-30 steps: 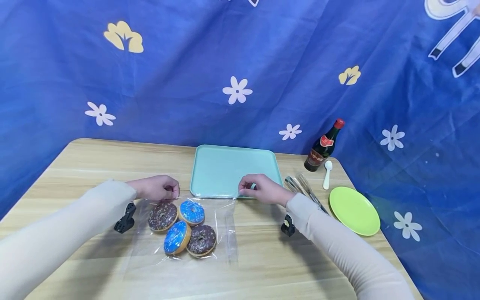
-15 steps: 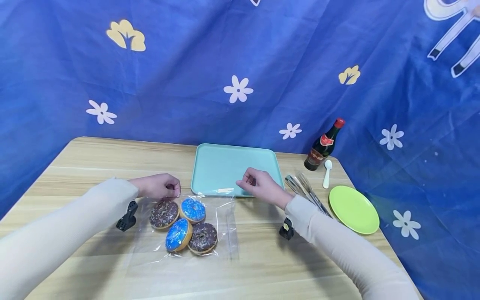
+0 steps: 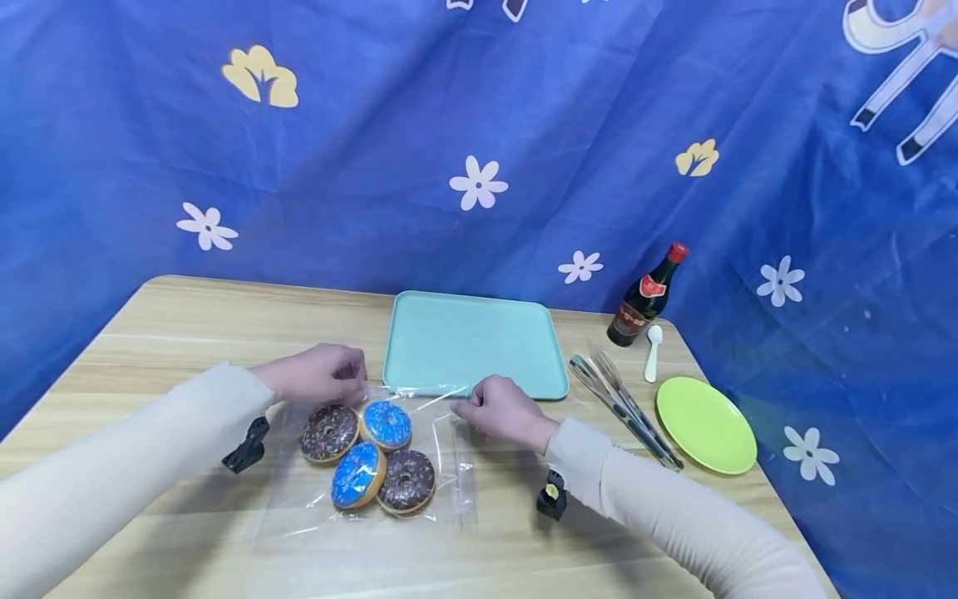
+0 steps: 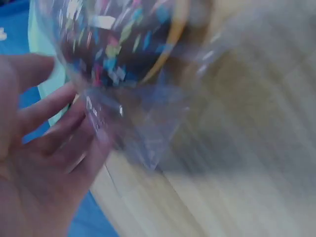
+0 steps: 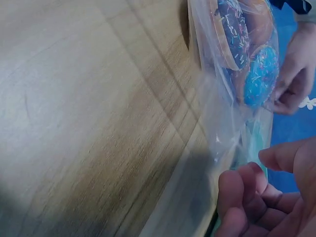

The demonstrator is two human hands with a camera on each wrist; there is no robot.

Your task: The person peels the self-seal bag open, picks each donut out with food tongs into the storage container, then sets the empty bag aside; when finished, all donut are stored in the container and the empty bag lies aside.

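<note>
Fingers [image 5: 230, 186] of the right hand [image 3: 503, 406] curl loosely, thumb apart, closer than before to a crinkly, clear plastic bag [image 3: 453, 466]; the left hand [image 3: 322, 374], fingers slightly spread, sits beside round, sprinkled doughnuts [image 3: 407, 481] inside.

A blue fabric backdrop [image 3: 389, 125], creased in places, borders the rear and both sides of the table [image 3: 209, 329]. Printed motifs: white flowers [image 3: 479, 173], yellow trees [image 3: 283, 87] and pale hoofed legs [image 3: 894, 79], upper right. Tabletop: light wood-grain, rounded rear corners. Shadows: soft-edged.
</note>
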